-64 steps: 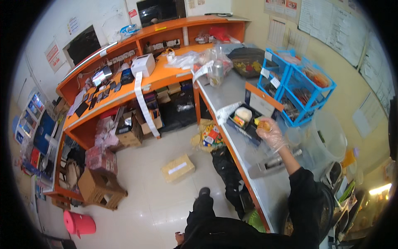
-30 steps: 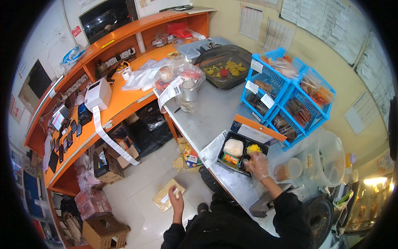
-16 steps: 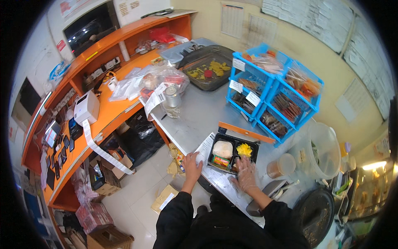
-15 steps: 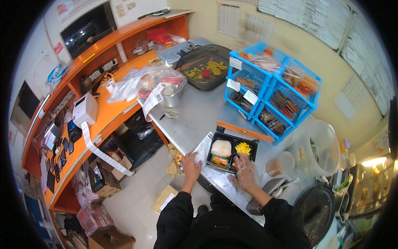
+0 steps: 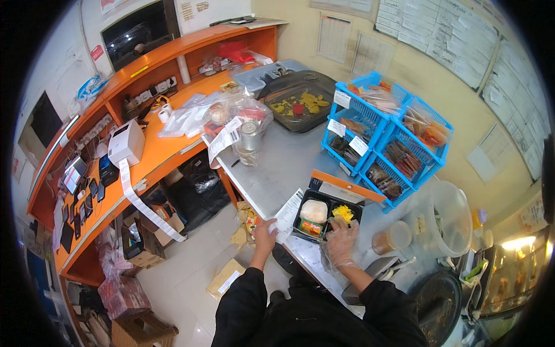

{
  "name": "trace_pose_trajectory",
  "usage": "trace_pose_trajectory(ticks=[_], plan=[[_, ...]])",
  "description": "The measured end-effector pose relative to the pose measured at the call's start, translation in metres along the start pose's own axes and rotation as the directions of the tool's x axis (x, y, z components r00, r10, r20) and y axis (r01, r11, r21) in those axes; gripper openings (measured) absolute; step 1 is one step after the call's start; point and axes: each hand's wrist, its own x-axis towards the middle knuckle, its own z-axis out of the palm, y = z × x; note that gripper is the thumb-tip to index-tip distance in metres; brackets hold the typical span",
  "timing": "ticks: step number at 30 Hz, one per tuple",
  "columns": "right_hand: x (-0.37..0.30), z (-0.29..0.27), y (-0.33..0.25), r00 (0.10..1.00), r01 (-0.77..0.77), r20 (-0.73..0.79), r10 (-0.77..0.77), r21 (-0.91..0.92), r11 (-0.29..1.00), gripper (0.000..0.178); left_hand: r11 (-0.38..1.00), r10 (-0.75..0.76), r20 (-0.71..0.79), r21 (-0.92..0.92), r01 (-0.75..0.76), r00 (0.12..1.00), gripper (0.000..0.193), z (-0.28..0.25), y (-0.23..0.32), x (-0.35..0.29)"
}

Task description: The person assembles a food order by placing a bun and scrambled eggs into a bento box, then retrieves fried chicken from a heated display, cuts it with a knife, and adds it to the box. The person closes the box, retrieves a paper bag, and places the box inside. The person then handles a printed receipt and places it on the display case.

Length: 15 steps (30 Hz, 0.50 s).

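A black compartment meal box [image 5: 319, 229] sits on the metal table near its front edge, its orange and white lid flap [image 5: 347, 186] raised behind it. Inside are a white rice mound [image 5: 314, 210], a green and red packet [image 5: 311, 227] and yellow chopped food [image 5: 343, 213]. My right hand [image 5: 341, 242], in a clear plastic glove, reaches over the box's near right compartment, fingers bent but apart; that compartment's contents are hidden. My bare left hand [image 5: 265, 236] rests open at the table edge, fingertips by a printed paper slip [image 5: 288, 215] beside the box.
Blue stacked baskets [image 5: 384, 139] with packets stand behind the box. A dark tray [image 5: 298, 107] and a bagged order with a can [image 5: 250, 136] lie farther back. To the right are a lidded jar [image 5: 393, 237] and a clear tub [image 5: 442, 217]. An orange counter [image 5: 167, 141] runs left.
The view has shifted slightly. My right fingers have drawn together somewhat over the box's near right compartment. My left hand has slid a little leftward along the table edge.
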Motion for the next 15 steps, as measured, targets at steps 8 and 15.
trace_pose_trajectory(ticks=[8,15], plan=[[0.018,-0.024,0.004,0.981,-0.028,0.196,0.011,0.083,0.996,0.023,0.984,0.08,0.087,-0.167,-0.064,0.993,0.037,0.015,-0.011,-0.021],[0.013,-0.069,-0.005,0.979,-0.019,0.206,0.01,0.041,0.999,0.031,0.973,-0.061,0.197,-0.208,0.103,0.979,0.056,0.002,0.018,-0.033]])
